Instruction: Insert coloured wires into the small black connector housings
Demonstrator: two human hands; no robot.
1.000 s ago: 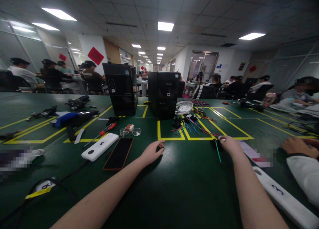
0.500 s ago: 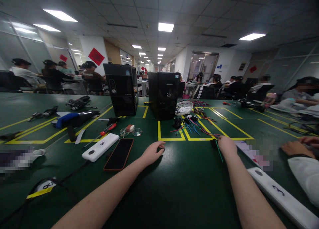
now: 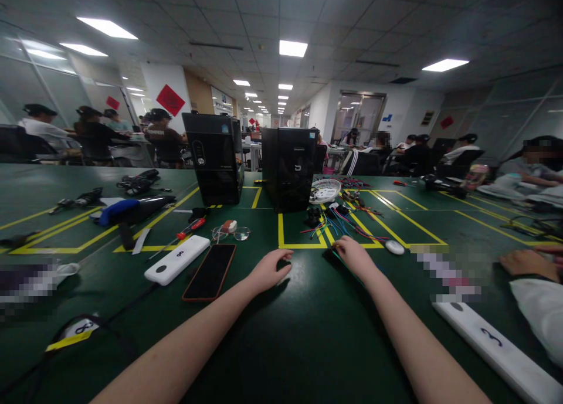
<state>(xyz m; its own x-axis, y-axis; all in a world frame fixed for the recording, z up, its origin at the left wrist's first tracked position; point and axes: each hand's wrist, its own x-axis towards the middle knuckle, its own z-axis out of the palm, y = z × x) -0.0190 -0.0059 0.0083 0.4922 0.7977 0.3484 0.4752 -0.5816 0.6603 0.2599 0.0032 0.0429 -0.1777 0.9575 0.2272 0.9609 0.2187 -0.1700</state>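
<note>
My left hand (image 3: 270, 268) rests low over the green table with its fingers curved and thumb apart, holding nothing. It lies to the right of a dark phone (image 3: 210, 273). My right hand (image 3: 355, 257) pinches a small black piece (image 3: 328, 254) with a green wire running from it back under the palm. What the piece is, I cannot make out. Just beyond that hand, loose coloured wires (image 3: 343, 223) spread over yellow tape lines. A white oval object (image 3: 394, 247) sits to its right.
Two black computer towers (image 3: 288, 169) stand at the back, beside a white basket (image 3: 325, 192). To the left are eyeglasses (image 3: 241, 233), a red-handled screwdriver (image 3: 192, 228) and a white bar marked 8 (image 3: 178, 261). Another, marked 3 (image 3: 497, 340), lies near a co-worker's hand (image 3: 528, 264) at right.
My right hand has moved left, bringing the black piece and green wire towards my left hand. The white oval object now shows. My left hand stays nearly still.
</note>
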